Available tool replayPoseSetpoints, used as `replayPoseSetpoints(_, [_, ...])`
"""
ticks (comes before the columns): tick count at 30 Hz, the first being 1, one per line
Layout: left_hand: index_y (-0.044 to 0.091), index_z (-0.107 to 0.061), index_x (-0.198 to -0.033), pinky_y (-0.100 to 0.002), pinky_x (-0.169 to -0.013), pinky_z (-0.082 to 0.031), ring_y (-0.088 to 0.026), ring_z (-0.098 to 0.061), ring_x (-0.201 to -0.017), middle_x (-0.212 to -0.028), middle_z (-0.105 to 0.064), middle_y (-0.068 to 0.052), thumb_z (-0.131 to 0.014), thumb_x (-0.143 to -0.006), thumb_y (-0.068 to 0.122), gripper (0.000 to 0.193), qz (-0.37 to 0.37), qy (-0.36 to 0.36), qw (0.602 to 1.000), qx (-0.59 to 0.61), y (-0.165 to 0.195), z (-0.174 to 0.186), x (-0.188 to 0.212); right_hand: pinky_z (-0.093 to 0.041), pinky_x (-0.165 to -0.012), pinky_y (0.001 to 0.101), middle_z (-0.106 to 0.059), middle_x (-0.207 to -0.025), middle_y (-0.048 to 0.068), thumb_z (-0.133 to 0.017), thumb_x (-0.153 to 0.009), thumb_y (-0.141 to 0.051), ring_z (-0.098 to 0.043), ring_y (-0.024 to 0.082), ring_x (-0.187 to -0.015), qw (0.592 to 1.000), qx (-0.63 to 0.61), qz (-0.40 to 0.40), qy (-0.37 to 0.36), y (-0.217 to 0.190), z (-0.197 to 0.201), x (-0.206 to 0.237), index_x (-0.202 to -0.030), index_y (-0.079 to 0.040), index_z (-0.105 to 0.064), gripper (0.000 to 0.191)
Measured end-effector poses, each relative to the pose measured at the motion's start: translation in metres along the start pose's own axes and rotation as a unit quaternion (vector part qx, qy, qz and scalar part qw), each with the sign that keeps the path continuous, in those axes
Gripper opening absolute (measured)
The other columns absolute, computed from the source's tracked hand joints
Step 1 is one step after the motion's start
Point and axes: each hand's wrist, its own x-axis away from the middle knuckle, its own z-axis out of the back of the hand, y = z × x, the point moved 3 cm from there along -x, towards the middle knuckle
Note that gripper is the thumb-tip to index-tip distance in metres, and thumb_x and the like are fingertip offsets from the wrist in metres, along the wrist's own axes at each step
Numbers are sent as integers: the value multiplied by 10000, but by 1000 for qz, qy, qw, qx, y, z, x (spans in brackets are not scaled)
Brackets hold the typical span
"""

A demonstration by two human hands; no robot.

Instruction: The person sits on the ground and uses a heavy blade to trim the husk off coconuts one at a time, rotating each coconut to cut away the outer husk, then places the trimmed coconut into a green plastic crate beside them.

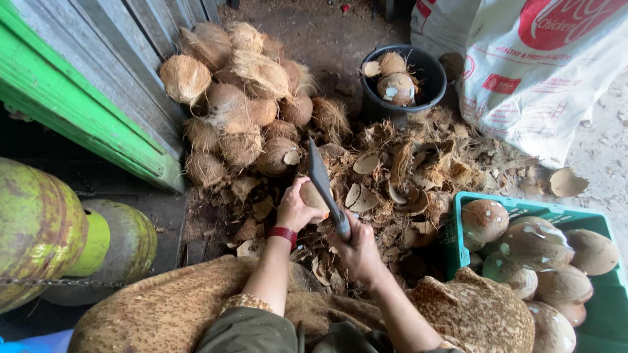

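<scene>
My left hand, with a red band at the wrist, grips a small brown coconut over a litter of husk scraps. My right hand is closed around the handle of a dark cleaver. The blade points up and away, its lower edge resting against the coconut. A heap of hairy unpeeled coconuts lies just beyond the hands, against a grey wall.
A green crate of peeled coconuts stands at the right. A black bucket with a few coconuts sits behind the shell pile. A white printed sack fills the top right. Green gas cylinders stand at the left beside a green board.
</scene>
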Motion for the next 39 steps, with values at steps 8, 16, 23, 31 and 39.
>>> replayPoseSetpoints(8, [330,-467,-1388,-506,-1132,-431,-347,-467,-1323,-1429,-370,-135,-951,-414,106,1111,-24,-41,999,23,-10,9,-7,-388,-334,298,-510,-540,30,-630,-799,-2,-426,127,-372,911,-267,-303,-83,105,-3,-24,-793,-31,-515,119])
replayPoseSetpoints(16, [292,-392,-1376,-474,-1103,-493,-330,-512,-1321,-1423,-461,-108,-926,-417,100,1114,7,-21,1000,-4,9,5,-10,-447,-409,297,-590,-609,11,-678,-822,-25,-515,112,-459,990,-9,-141,-25,26,10,-9,-858,-21,-586,98])
replayPoseSetpoints(23, [207,-191,-1477,-471,-1145,-400,-344,-427,-1350,-1449,-388,-110,-918,-407,-7,1311,48,-57,991,-115,9,-3,-29,-476,-437,302,-601,-604,31,-587,-814,-3,-546,133,-457,994,108,-17,-7,17,6,-18,-1037,-127,-552,258])
replayPoseSetpoints(31, [327,-344,-1416,-470,-1126,-439,-333,-439,-1351,-1458,-380,-87,-979,-382,100,1234,-64,-24,997,-19,17,-14,-26,-430,-436,315,-582,-628,56,-708,-767,23,-523,151,-495,972,-26,-231,-42,61,9,-34,-808,-18,-558,160])
replayPoseSetpoints(39, [286,-369,-1405,-511,-1027,-506,-368,-493,-1265,-1370,-435,-88,-955,-405,100,1174,-13,-3,995,-101,35,-8,-18,-384,-449,271,-509,-624,28,-682,-775,-3,-453,100,-531,1000,-7,7,10,-3,12,-4,-898,-75,-598,165])
